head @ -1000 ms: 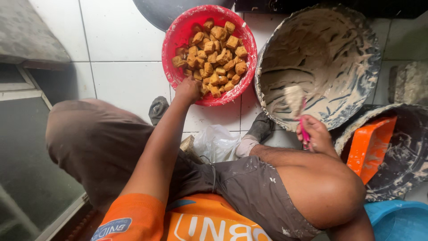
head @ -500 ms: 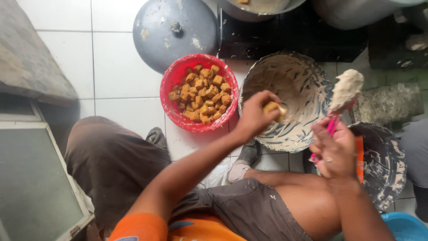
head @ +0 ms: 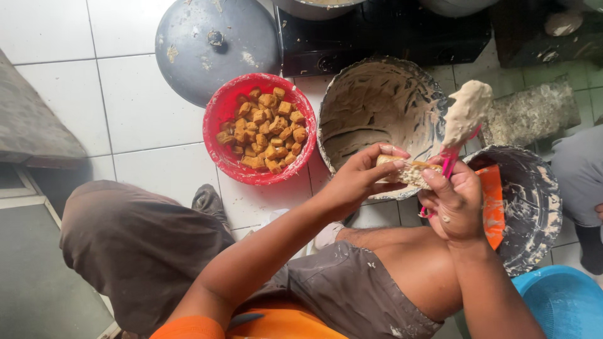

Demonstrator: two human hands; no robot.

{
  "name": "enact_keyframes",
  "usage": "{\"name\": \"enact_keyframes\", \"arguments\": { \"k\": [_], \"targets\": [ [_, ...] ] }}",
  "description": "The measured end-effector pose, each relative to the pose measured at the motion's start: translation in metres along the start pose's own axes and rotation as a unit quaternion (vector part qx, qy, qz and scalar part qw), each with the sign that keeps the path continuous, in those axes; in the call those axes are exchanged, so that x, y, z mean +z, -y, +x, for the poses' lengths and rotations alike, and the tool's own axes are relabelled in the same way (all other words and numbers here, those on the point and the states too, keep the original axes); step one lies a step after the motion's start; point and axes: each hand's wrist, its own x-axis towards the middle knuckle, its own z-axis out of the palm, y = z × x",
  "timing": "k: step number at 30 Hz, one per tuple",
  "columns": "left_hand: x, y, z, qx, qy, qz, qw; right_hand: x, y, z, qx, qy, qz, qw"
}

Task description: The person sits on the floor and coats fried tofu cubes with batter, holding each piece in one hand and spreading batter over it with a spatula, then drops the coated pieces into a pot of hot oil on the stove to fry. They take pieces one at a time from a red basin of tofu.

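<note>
We see the left hand (head: 359, 182) pinching a pale tofu piece (head: 405, 171) betw. thumb and fingers, just over the near rim of the batter-smeared bowl (head: 377, 107). The right hand (head: 457, 201) is clenched round a pink-handled spatula (head: 463, 122), blade up and loaded w/ thick beige paste, tilted over the bowl's right edge; its fingertips touch the tofu piece too. Left of the bowl, rims nearly touching, sits a red basin (head: 220, 119) full of fried brown cubes (head: 267, 129). Behind it a grey metal lid (head: 188, 44) lies flat on the white tile floor (head: 132, 107), its edge close to a black stove (head: 377, 31) at top. To the right, a second smeared bowl (head: 534, 207) holds an orange scraper (head: 493, 204); a blue tub (head: 562, 301) is at the lower right corner. Open tile is mostly left of the basin and betw. the knee (head: 138, 245) and basin; right side is crowded, w/ another person's grey-trousered leg (head: 578, 176) at the frame edge.
</note>
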Motion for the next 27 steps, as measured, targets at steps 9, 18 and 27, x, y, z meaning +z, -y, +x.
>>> {"name": "enact_keyframes", "arguments": {
  "k": [9,18,27],
  "targets": [
    [-0.018,0.012,0.002,-0.009,-0.009,0.014,1.0,0.013,-0.002,-0.002,-0.087,-0.019,-0.252,0.964],
    [-0.013,-0.017,-0.005,0.172,-0.099,0.071,0.978,0.026,-0.004,-0.009,-0.03,0.042,-0.186,0.981],
    [-0.014,-0.034,-0.023,0.159,0.031,0.007,0.987,0.041,0.017,-0.012,-0.264,0.018,-0.493,0.829]
  ]
}}
